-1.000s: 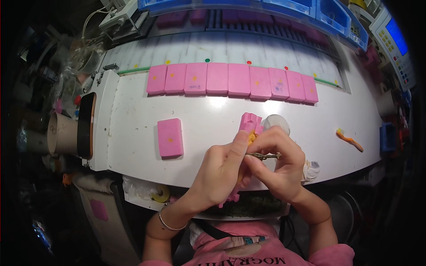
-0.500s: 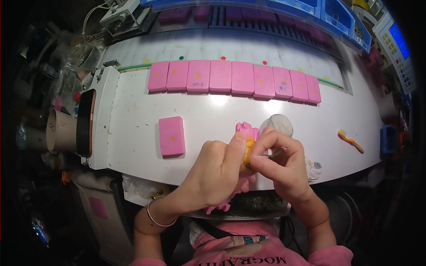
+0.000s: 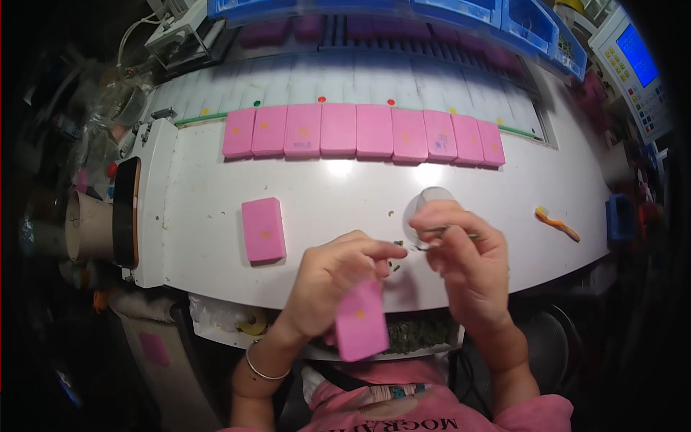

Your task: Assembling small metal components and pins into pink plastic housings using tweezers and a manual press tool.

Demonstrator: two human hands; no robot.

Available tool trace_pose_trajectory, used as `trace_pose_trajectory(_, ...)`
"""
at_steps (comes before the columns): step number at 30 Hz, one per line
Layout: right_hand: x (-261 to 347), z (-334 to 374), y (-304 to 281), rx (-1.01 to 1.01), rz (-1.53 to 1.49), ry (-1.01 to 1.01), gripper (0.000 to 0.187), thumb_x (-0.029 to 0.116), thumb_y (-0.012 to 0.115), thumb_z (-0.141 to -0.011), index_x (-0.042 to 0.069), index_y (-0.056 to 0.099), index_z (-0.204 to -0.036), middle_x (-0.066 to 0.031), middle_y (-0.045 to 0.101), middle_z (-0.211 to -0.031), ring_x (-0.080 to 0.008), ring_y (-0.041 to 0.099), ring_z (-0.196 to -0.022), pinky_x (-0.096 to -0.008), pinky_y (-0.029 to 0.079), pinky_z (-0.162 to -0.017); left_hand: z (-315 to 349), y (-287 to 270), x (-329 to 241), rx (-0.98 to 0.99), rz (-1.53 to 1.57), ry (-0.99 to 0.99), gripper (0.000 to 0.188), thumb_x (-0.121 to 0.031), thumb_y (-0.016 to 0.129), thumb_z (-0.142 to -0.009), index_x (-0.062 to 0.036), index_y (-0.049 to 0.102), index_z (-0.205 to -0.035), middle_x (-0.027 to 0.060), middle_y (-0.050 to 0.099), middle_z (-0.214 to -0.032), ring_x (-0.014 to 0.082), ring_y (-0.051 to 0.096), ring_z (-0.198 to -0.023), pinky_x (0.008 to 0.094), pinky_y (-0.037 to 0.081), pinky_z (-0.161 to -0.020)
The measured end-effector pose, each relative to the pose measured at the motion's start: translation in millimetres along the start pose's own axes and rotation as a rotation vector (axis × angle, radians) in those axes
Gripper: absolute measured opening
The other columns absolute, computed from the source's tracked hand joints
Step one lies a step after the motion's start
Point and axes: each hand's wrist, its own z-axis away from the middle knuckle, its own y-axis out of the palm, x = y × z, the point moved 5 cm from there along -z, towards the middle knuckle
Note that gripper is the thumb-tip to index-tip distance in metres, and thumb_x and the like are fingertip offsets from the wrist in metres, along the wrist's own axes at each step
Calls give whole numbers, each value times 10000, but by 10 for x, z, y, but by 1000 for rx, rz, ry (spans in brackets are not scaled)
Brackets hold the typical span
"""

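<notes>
My left hand, just left of the middle, grips a pink mold block tilted over the table's front edge. The block shows a flat face with a small yellow mark. The left index finger points right, toward small dark bits on the white table. My right hand is raised beside it, pinching a thin, dark greenish stick-like tool. Behind the right fingers sits a whitish rounded thing, partly hidden. Another pink block lies alone to the left.
A row of several pink blocks runs across the table's back. An orange toothbrush lies right. At the left stand a phone and a cardboard tube. Below the front edge, a drawer holds dark green bits. Blue bins hang above.
The pink block in my left hand has turned from its jagged, yellow-filled side to its flat face and come lower. My hands have moved apart. Dark bits now show on the table.
</notes>
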Motion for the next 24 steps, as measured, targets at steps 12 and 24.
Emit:
trace_pose_trajectory(12,7,248,29,27,522,-262,242,-65,583,-788,-11,636,-1018,-86,600,-830,-145,573,-698,-236,443,-588,105,152,-15,-129,-82,38,77,7,601,-824,51,627,-882,82,605,-863,113,599,-799,231,483,-721)
trace_pose_trajectory(24,-51,351,-34,72,542,-31,375,-48,555,-832,11,542,-1202,-66,597,-747,-81,554,-569,-202,441,-512,147,202,134,-214,54,-18,156,-10,635,-812,36,552,-935,61,587,-840,95,581,-742,227,475,-691)
